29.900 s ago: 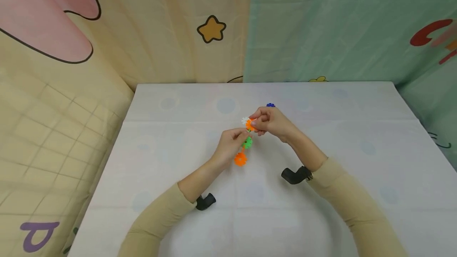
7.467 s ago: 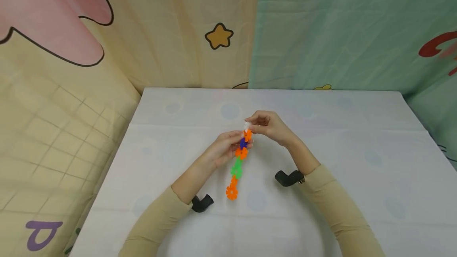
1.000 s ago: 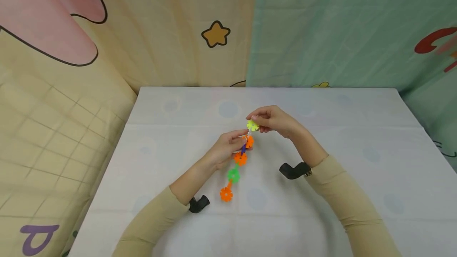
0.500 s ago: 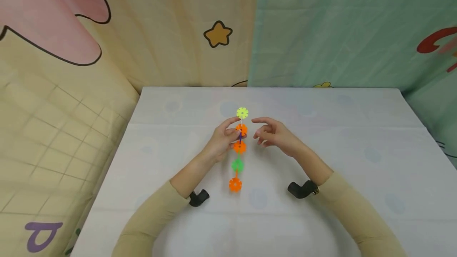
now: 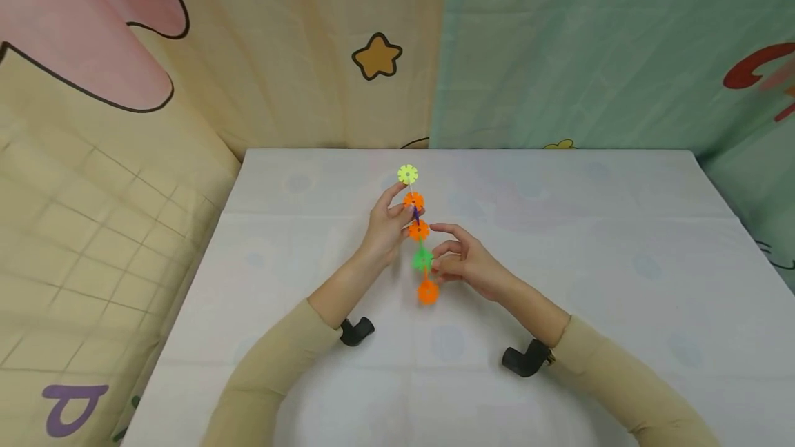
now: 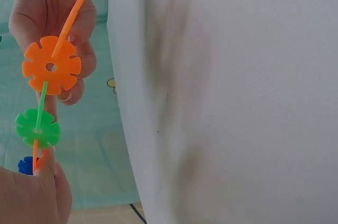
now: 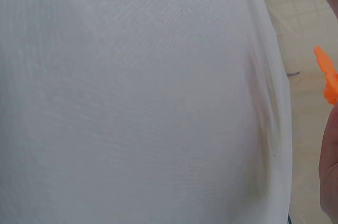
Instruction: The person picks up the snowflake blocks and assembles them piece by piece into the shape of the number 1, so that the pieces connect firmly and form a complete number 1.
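A chain of interlocking plastic snowflake discs [image 5: 419, 230] hangs between my hands above the table. From the far end it runs yellow, white, orange, blue, orange, then green and orange pieces. My left hand [image 5: 386, 226] pinches it near the blue disc [image 6: 26, 165], its index finger reaching toward the yellow disc [image 5: 407, 174]. My right hand [image 5: 470, 262] is at the right of the green disc [image 5: 423, 259], fingers loosely bent, thumb tip at or close to its edge. In the left wrist view the orange disc [image 6: 52, 65] covers part of the right hand.
The table under a white cloth [image 5: 559, 240] fills the middle. A yellow curtain [image 5: 298, 74] and a green curtain [image 5: 590, 61] stand behind it. Black wrist camera mounts [image 5: 524, 357] stick out from both wrists.
The yellow disc was in the right hand one second ago and now sits free at the chain's far end. The left hand has moved the chain away; the right hand has come down beside the green disc.
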